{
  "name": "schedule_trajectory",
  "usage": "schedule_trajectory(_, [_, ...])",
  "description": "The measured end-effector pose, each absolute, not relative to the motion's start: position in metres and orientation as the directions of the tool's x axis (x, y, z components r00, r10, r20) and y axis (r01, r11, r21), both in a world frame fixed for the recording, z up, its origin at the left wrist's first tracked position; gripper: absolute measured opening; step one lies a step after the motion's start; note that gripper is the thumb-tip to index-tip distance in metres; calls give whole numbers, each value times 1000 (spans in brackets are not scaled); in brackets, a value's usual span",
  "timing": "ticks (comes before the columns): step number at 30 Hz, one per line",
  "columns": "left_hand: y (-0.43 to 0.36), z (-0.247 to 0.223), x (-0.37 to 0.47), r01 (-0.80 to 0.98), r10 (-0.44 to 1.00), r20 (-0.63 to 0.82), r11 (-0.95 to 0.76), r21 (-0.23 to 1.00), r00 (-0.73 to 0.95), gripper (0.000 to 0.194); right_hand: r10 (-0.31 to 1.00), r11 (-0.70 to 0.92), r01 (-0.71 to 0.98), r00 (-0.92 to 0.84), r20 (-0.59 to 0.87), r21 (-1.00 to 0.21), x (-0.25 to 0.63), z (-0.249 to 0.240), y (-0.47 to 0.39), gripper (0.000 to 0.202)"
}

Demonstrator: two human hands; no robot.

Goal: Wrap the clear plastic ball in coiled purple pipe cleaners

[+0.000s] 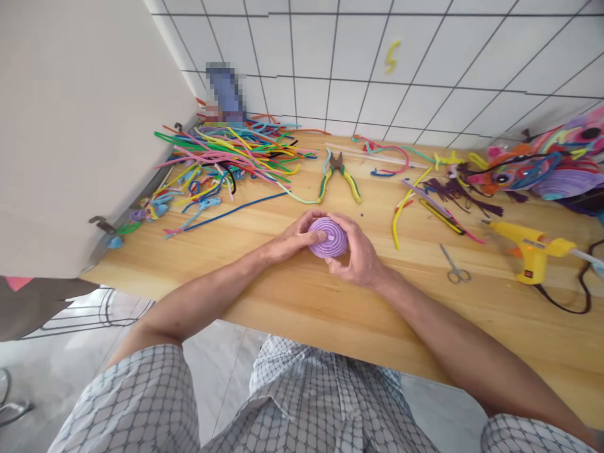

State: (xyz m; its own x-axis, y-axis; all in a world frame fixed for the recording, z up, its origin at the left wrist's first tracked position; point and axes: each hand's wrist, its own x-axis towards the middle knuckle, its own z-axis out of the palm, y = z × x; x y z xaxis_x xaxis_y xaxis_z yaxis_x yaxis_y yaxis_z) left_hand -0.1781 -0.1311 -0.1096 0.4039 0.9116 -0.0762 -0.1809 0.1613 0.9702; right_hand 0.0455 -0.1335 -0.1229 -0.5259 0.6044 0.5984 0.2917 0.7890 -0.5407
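Pale, streaky-grained wood forms the surface [278, 308]. Over it, the left hand [293, 243] and right hand [362, 257] have their fingers closed on a ridged purple spiral disc [334, 248], left thumb across its face. Slim metal scissors [452, 264] lie rightward; farther, yellow-green-handled pliers [336, 165], fuzzy tangled stems [240, 154], then square white tiles [311, 47].

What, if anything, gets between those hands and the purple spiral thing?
Nothing visible does: the left hand has its thumb over the purple coil, and the right hand curls around its other side.
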Motion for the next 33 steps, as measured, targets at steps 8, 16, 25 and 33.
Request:
schedule_trajectory(8, [-132,-110,-180,-233,930,-108,198,952,351,73,595,794,310,-569,567,-522,44,-112,-128,93])
schedule_trajectory(16, [-130,-102,-173,-360,944,-197,287,888,266,58,751,632,659,-393,531,-407,127,-37,-165,32])
schedule_trajectory(25, [-135,-103,-163,-408,953,-168,262,874,253,59,973,-91,801,199,121,-592,248,-68,-215,41])
schedule_trajectory(33, [-135,-106,-162,-373,942,-197,292,881,273,65,973,3,805,134,188,-593,222,-41,-163,38])
